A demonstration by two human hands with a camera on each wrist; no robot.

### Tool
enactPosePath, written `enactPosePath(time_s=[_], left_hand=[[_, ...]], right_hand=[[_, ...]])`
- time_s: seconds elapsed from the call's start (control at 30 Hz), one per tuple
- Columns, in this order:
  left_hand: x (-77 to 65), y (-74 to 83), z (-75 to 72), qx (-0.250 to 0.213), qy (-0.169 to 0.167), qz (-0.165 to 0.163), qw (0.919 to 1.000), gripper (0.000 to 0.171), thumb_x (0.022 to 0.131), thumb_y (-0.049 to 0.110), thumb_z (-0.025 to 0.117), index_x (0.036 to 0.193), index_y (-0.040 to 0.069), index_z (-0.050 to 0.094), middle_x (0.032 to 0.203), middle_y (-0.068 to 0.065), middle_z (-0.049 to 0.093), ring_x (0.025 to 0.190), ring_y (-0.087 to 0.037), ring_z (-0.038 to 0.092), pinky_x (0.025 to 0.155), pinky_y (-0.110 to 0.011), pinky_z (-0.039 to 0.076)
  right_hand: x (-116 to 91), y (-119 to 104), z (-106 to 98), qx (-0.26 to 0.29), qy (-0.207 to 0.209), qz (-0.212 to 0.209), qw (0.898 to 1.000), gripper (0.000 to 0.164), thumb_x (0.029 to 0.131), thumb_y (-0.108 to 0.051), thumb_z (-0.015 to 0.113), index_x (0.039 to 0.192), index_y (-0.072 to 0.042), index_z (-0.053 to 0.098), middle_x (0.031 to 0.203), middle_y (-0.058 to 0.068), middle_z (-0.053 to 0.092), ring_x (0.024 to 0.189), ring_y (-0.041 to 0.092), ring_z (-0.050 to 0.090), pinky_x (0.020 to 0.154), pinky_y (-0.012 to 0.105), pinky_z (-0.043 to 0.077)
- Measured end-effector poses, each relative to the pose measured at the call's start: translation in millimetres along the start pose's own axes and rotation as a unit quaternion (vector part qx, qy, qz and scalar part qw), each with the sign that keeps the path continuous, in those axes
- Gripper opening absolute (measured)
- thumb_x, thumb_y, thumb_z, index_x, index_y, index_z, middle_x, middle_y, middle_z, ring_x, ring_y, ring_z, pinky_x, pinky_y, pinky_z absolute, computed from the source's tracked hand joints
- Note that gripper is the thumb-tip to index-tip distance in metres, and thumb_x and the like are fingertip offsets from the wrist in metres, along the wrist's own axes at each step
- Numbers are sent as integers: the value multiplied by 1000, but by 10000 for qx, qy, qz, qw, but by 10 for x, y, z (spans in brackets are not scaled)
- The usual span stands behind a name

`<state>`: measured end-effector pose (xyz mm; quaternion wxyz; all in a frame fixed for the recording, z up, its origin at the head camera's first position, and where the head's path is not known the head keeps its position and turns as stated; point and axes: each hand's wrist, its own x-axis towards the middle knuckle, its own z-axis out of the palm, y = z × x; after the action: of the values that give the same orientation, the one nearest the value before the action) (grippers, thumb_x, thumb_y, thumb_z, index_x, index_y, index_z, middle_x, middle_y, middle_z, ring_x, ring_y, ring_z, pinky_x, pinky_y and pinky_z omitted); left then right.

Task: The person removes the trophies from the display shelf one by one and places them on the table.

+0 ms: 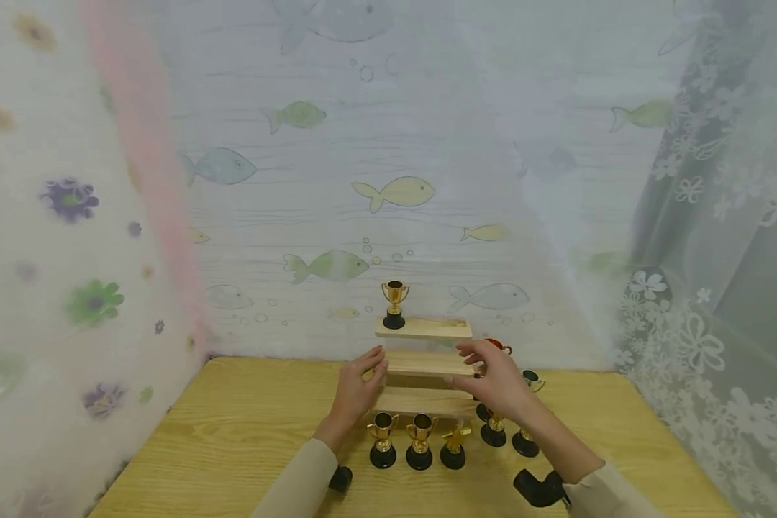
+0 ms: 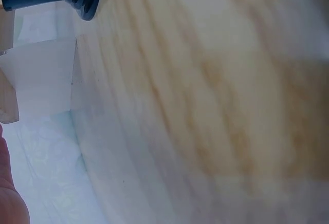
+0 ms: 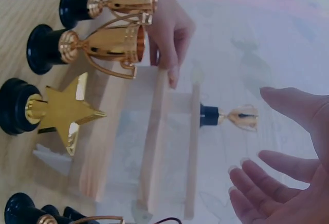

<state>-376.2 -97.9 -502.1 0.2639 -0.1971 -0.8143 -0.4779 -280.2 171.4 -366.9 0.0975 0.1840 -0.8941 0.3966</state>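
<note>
A three-tier wooden display stand with pale planks stands between my hands. My left hand is at its left end, thumb and fingertips gripping the middle plank's edge. Off the right end, my right hand holds nothing, its fingers spread and slightly bent; the right wrist view shows its empty palm side. A small gold cup trophy with a black base stands at the top plank's left end. In front of the stand are two gold cup trophies and a gold star trophy.
Right of the stand, several more trophies stand close together, including a red one partly behind my right hand. Black curved objects lie by both forearms. A fish-patterned curtain hangs behind the wooden table.
</note>
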Motion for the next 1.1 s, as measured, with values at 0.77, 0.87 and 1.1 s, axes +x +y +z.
enactPosePath(time_s=[0.77,0.87,1.1], left_hand=[[7,35,-21,145,2,67,9999,35,103,22,64,126,-3,70,138,-16,64,125,-34,63,104,-51,51],[5,38,-20,170,-23,39,9998,35,103,23,64,127,-3,70,138,-17,64,125,-33,63,104,-50,51],[0,37,-30,137,-88,32,9999,37,104,25,63,128,-2,70,139,-18,63,127,-33,62,103,-50,51]], right_hand=[[691,-73,264,597,78,359,9975,62,94,-24,75,147,-1,50,139,25,55,127,42,53,102,57,48],[780,-69,337,617,81,323,9975,63,95,-23,75,147,1,49,140,27,54,128,42,53,103,57,48],[993,-65,529,793,5,491,9956,66,95,-24,75,149,0,47,143,24,52,132,40,50,103,57,47]])
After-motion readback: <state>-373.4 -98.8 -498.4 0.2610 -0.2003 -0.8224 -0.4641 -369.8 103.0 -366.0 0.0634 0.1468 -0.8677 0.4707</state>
